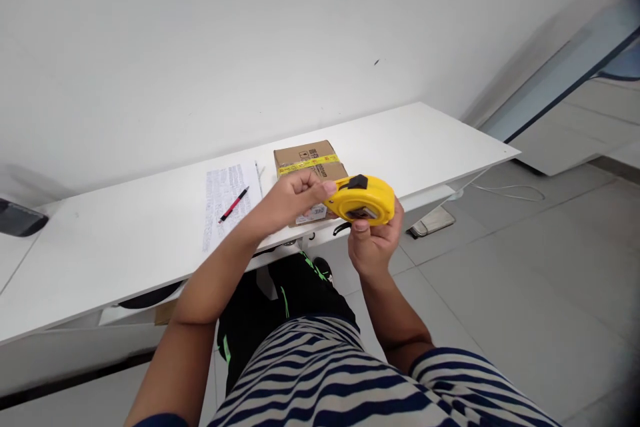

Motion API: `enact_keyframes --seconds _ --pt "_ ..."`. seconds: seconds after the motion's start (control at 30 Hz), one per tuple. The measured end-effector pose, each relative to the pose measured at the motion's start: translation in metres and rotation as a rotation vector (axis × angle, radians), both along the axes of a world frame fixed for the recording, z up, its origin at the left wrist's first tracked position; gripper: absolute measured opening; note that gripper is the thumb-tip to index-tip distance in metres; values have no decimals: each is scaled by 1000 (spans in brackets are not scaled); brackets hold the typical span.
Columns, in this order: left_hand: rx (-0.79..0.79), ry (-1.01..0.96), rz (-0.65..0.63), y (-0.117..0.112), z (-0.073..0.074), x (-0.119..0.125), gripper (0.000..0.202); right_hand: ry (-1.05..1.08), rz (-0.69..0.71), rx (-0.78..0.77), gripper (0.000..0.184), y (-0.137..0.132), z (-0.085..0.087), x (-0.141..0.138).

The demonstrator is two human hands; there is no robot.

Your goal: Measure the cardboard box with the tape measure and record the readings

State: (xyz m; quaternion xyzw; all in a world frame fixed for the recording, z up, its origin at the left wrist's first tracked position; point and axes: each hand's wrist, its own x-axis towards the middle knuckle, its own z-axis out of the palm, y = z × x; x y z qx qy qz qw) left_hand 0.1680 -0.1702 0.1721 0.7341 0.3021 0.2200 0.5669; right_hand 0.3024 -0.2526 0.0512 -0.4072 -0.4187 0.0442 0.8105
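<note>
A yellow tape measure (pixel 383 195) with a black lock button on top is held up in front of me, above the table's front edge. My right hand (pixel 375 247) grips its case from below and the right side, thumb on the near face. At the case's left end, the fingers of my left hand (pixel 295 197) are pinched together where the blade comes out; the blade itself is hidden by them. Behind my hands a brown cardboard box (pixel 295 153) banded with yellow tape sits on the white table (pixel 130 240), partly covered by my left hand.
Left of the box lies a handwritten sheet of paper (pixel 220 183) with a red and black pen (pixel 233 204) on it. A dark object (pixel 23 219) stands at the table's far left. The wall (pixel 225 47) rises behind; a cable (pixel 515 193) lies on the floor to the right.
</note>
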Motion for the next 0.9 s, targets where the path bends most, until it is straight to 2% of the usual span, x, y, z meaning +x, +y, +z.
enact_keyframes --seconds 0.1,0.2,0.27,0.37,0.47,0.57,0.73,0.9 --pt "34 5 35 37 23 7 33 -99 -31 83 56 -7 6 4" --pt "140 -1 202 85 38 24 26 -165 -129 117 56 -13 10 3" --pt "151 38 224 114 37 37 26 -137 -173 94 55 -15 10 -5" --pt "236 211 195 144 18 51 29 -91 -172 65 50 -14 7 -20" --pt "428 413 191 153 -5 56 36 -71 -135 37 46 -9 4 -33" --pt "495 497 186 150 -17 55 38 -34 -94 -18 46 -3 4 -39" --pt "473 511 190 143 -15 55 40 55 -107 -76 48 2 5 -45" --pt "539 617 244 140 -15 55 42 119 -81 -122 48 8 5 -47"
